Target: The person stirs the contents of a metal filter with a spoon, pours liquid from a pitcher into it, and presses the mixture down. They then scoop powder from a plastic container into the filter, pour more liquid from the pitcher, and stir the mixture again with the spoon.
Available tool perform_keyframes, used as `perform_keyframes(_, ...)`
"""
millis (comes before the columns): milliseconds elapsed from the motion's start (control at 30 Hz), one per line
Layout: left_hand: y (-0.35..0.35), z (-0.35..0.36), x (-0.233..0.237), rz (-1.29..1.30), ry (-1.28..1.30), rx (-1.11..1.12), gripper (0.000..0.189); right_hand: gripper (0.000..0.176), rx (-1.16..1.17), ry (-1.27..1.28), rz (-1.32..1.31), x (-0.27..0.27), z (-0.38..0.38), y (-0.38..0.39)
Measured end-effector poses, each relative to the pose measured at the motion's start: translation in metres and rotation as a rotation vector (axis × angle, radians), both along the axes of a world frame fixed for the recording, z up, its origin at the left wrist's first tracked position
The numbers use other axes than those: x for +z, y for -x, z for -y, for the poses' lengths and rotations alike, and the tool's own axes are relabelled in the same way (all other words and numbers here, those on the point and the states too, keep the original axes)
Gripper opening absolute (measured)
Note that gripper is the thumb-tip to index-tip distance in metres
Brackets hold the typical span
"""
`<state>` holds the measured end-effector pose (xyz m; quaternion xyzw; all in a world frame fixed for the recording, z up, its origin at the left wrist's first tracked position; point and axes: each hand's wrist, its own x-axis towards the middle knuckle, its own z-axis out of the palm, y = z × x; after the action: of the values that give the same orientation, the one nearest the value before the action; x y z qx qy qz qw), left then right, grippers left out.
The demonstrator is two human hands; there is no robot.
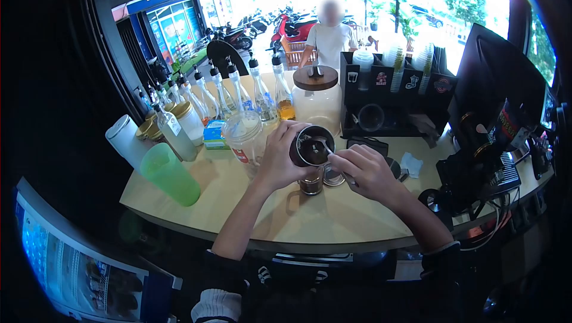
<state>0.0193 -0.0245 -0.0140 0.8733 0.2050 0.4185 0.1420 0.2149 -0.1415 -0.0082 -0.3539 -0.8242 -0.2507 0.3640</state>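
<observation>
My left hand (279, 157) is wrapped round a dark cup (310, 151) with a pale rim, tilted so that its dark inside faces me. A thin spoon (325, 145) is pinched in the fingers of my right hand (366, 171), its end reaching into the cup. Beneath the cup, a small glass (311, 185) with dark brown contents stands on the counter, partly hidden by my hands. Beside it is a round metal-rimmed item (333, 176). A clear plastic jar (243, 132) stands just left of my left hand.
A green tumbler (170, 174) and several pump bottles (256, 90) line the left side of the counter (238, 216). Behind my hands stands a large glass jar (317, 102) with a wooden lid. A black cup rack (396, 84) is at right. A person (330, 37) is across the counter.
</observation>
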Motion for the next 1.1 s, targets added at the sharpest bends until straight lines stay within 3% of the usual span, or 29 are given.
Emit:
perform_keyframes(467,0.006,0.011,-0.005,0.044,0.018,0.041,0.079,0.046,-0.021,0.015,-0.047,0.002,0.009,0.017)
perform_keyframes(1100,0.029,0.017,0.0,0.135,0.079,-0.109,0.079,0.042,-0.296,0.104,-0.063,0.006,0.04,0.072)
